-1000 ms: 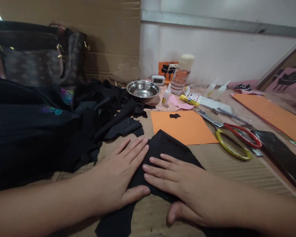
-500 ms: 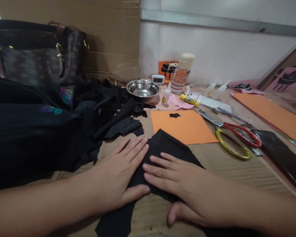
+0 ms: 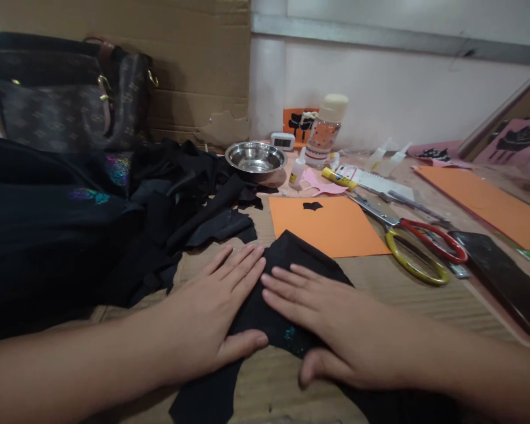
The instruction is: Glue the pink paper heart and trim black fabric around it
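Observation:
A piece of black fabric [image 3: 291, 253] lies on the corrugated cardboard [image 3: 269, 394], with a small patch of teal glitter near its lower edge. My left hand [image 3: 216, 306] rests flat on the fabric's left side, fingers stretched out and thumb apart. Flat on the right side lies my right hand [image 3: 322, 318], its fingers extended toward the left hand and its thumb out low. Both palms hide parts of the fabric. Just behind it, an orange sheet of paper [image 3: 344, 229] carries a small black cutout [image 3: 312, 206].
Scissors [image 3: 417, 250] with red and yellow handles lie to the right, beside a black phone [image 3: 499, 277]. A heap of black fabric [image 3: 150, 224] fills the left, before a brown handbag [image 3: 62, 106]. Behind stand a metal bowl [image 3: 256, 159], a glue bottle [image 3: 297, 171] and a drinking bottle [image 3: 327, 129].
My right hand has slid slightly up and to the right over the fabric, and more of the glitter patch shows. My left hand has stayed nearly in place.

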Demonstrator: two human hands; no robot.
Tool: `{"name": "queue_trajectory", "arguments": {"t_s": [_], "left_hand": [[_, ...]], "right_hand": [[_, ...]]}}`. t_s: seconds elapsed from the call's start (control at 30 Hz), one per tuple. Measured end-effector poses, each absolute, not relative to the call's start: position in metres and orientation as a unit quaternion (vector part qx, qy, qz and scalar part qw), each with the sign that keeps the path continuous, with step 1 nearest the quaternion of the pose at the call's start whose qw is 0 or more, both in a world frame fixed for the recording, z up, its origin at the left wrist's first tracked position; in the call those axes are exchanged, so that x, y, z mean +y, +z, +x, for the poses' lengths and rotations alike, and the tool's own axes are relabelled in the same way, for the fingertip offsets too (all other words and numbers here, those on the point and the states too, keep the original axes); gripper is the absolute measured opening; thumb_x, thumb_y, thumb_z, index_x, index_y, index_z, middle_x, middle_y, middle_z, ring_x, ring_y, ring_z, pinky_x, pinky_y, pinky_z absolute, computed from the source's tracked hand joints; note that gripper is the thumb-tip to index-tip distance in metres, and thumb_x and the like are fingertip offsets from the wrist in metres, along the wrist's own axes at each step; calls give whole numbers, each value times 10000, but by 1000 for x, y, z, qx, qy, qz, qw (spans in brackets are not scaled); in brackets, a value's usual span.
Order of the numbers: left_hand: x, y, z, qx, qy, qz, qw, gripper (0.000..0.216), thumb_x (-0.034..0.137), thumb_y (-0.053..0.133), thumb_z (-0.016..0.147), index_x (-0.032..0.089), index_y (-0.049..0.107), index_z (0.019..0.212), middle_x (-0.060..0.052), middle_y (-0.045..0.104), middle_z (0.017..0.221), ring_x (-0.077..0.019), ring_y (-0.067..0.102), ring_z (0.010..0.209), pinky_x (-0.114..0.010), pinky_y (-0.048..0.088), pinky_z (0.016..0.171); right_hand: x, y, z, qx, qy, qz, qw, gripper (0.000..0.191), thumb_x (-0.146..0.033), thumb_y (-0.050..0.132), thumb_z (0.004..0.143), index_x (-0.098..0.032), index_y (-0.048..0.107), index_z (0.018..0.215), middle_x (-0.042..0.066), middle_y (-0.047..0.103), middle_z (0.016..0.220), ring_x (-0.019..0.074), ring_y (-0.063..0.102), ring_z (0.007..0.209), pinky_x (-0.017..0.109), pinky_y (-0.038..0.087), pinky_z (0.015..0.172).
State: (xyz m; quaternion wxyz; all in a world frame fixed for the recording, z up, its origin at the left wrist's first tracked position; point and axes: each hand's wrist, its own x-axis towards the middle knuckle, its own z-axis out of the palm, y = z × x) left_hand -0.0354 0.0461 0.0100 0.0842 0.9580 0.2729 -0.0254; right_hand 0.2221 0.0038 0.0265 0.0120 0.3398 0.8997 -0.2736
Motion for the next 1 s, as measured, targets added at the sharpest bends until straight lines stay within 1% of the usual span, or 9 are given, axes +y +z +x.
{"name": "queue_trajectory", "arguments": {"t_s": [0.1,0.27,0.4,0.5,0.63,0.77,0.87,0.93,1.0], "left_hand": [[47,9,-35,270,-33,959,81,916,676,457,989,1,337,1596,-258,191,1684,-417,199,1578,-609,197,1286],[47,10,-35,270,-43,958,80,915,682,413,1003,11,298,1614,-257,155,1687,-423,182,1578,-640,216,1269],[49,13,-34,269,-51,958,83,919,680,430,997,9,305,1611,-253,142,1689,-423,168,1580,-639,219,1270],[49,13,-33,272,-49,957,84,922,680,424,1000,7,289,1615,-254,153,1687,-415,176,1580,-633,224,1270],[49,11,-34,266,-37,960,76,916,679,440,995,10,313,1608,-253,163,1687,-422,190,1576,-635,221,1271],[48,10,-35,268,-34,960,73,914,674,426,1004,6,292,1614,-245,176,1688,-406,201,1579,-620,222,1277],[48,10,-35,262,-35,961,75,909,670,441,1000,2,316,1605,-251,167,1689,-412,199,1579,-620,216,1279],[47,9,-36,262,-30,962,75,910,671,452,996,3,328,1600,-258,169,1687,-416,198,1578,-616,208,1281],[46,9,-36,267,-26,960,75,907,667,460,995,5,325,1601,-260,185,1686,-411,203,1578,-606,197,1287]], "right_hand": [[3,27,225,903,-302,304,17,828,-624,538,1007,-147,294,1638,90,301,1700,216,206,1607,436,61,1330],[1,30,229,896,-264,356,24,925,-638,596,965,-32,325,1609,218,214,1698,335,181,1603,510,130,1324],[-3,34,230,896,-299,327,32,863,-650,536,990,-108,318,1625,160,260,1698,288,219,1599,478,144,1326],[-2,35,232,892,-274,356,42,925,-648,596,960,-54,317,1612,204,257,1687,334,209,1596,529,135,1321],[-3,36,234,898,-296,322,41,890,-654,551,982,-92,303,1627,157,228,1703,283,197,1603,449,148,1328],[-2,37,234,891,-265,364,67,932,-675,548,971,-65,277,1621,179,206,1700,326,169,1604,540,117,1317],[-3,40,232,889,-287,348,78,946,-689,554,960,-80,270,1625,167,156,1708,315,146,1607,503,151,1318],[-3,41,232,889,-306,331,81,889,-677,516,985,-120,267,1632,135,191,1710,278,171,1607,478,133,1323],[-2,40,231,888,-295,345,73,892,-668,531,983,-105,277,1627,156,229,1702,296,183,1605,518,98,1321]]}}
